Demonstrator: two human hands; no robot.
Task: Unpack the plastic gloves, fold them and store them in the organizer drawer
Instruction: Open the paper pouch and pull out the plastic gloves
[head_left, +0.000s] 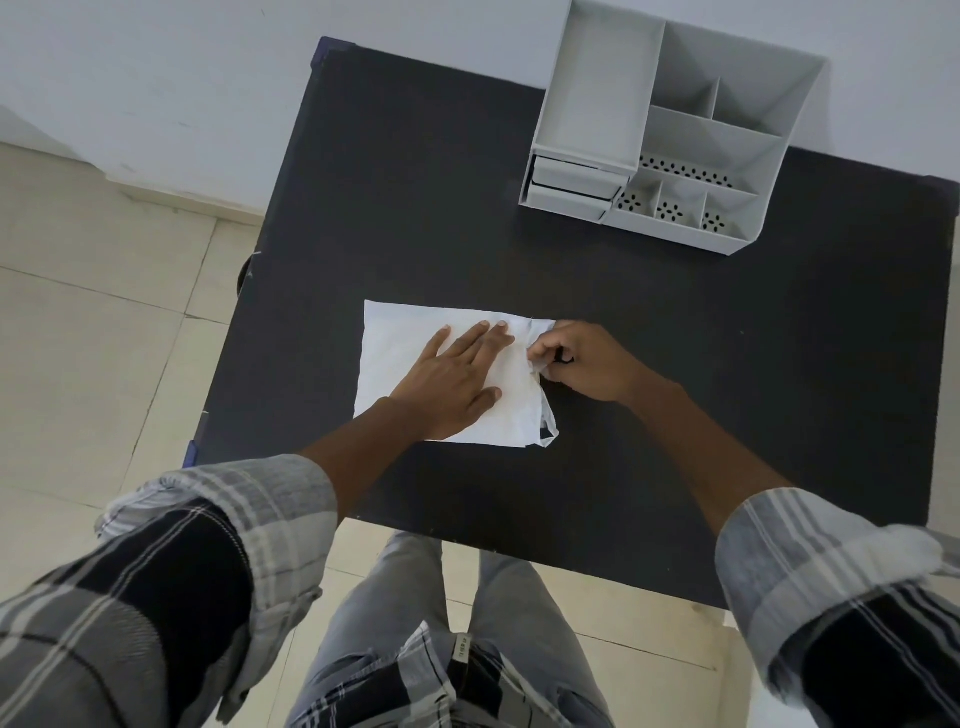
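A white plastic packet of gloves lies flat in the middle of the black table. My left hand presses flat on it, fingers spread. At the packet's right edge my right hand pinches the crumpled plastic between thumb and fingers. The torn edge curls up below that hand. A grey organizer stands at the table's far right, its two small drawers facing me at its left front, both looking shut.
The organizer's open compartments hold nothing visible. The table's near edge is just above my knees. A tiled floor lies to the left, and a pale wall runs behind the table.
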